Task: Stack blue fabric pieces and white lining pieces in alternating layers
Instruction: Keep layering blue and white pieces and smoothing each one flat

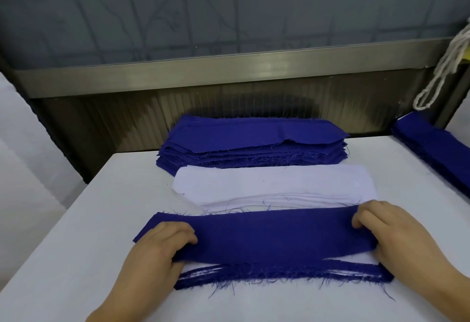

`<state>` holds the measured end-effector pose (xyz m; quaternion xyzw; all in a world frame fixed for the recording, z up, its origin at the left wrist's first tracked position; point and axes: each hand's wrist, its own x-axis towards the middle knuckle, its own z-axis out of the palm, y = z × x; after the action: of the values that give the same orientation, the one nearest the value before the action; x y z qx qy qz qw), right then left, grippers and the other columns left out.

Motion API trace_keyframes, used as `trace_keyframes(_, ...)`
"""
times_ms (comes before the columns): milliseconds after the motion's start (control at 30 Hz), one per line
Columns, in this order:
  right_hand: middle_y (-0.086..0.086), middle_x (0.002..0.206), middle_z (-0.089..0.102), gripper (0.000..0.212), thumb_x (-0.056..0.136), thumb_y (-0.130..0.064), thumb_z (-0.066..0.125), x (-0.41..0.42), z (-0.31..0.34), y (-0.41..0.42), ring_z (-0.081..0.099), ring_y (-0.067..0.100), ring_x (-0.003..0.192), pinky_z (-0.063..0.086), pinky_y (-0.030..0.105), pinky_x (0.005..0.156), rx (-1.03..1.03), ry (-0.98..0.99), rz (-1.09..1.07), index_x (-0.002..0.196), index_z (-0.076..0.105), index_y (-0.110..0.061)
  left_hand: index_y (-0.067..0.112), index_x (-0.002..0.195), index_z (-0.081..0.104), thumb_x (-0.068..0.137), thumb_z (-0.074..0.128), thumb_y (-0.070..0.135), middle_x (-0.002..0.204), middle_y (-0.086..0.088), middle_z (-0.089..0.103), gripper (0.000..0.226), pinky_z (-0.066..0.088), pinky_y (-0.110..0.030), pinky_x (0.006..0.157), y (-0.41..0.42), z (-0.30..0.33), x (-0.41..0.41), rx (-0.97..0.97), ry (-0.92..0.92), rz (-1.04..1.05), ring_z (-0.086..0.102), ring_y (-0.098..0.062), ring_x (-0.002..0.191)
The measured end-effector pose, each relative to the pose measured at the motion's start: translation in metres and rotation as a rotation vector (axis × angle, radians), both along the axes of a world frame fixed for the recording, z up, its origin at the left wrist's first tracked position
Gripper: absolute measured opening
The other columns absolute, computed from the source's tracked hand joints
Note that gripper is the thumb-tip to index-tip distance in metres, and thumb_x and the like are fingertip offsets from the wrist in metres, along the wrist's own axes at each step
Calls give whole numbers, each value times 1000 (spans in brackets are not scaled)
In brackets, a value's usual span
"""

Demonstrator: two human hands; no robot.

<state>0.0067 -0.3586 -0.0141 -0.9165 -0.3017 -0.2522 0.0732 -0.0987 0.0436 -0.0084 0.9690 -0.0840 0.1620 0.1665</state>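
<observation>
both hands, left hand [162,242] and right hand [389,230], fingers curled gripping the ends of a blue piece [274,235] over the alternating stack [279,274]. a few layers look done; a tall blue pile [254,143] and white lining pile [274,184] remain, so likely early on.

A frayed blue fabric piece [274,237] lies flat atop the alternating blue-and-white stack [279,272] at six o'clock. Just beyond, toward twelve, sits the white lining pile [274,184]. Farther at twelve rests the blue fabric pile [251,141].
</observation>
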Motion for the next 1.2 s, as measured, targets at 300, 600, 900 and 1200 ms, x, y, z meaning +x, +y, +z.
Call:
trace_keyframes(300, -15, 91, 61, 22, 63, -18, 51, -26, 21, -9, 54, 8, 81, 39, 17, 78, 176, 197, 26, 80, 64, -22, 35, 96, 68, 72, 50, 65, 107, 31, 54, 42, 43, -19, 86, -9, 7, -5, -18, 57, 18, 50, 7, 103)
trace_keyframes(600, -10, 129, 56, 31, 97, -26, 54, -26, 29, 73, 49, 9, 121, 33, 20, 106, 141, 330, 100, 127, 61, -22, 41, 145, 30, 88, 12, 73, 146, 32, 15, 68, 3, -11, 110, -67, 18, 20, 11, 122, -33, 6, 13, 135)
trace_keyframes(900, -20, 159, 2, 63, 95, -57, 2, -26, -9, 67, 2, -2, 145, -18, 13, 108, -102, 407, -48, 154, 8, -35, 44, 147, -10, 81, -10, 71, 147, 27, -19, 71, -17, -21, 111, -66, -15, 25, 205, 241, 17, -21, 10, 134)
trace_keyframes(1200, -23, 150, -20, 80, 81, -69, -19, -34, -15, 34, -24, -10, 134, -28, 14, 105, -110, 444, -218, 151, -12, -31, 38, 149, -9, 78, -11, 72, 149, 26, -17, 80, -14, -22, 114, -35, -16, 6, 182, 224, 177, -20, 11, 132)
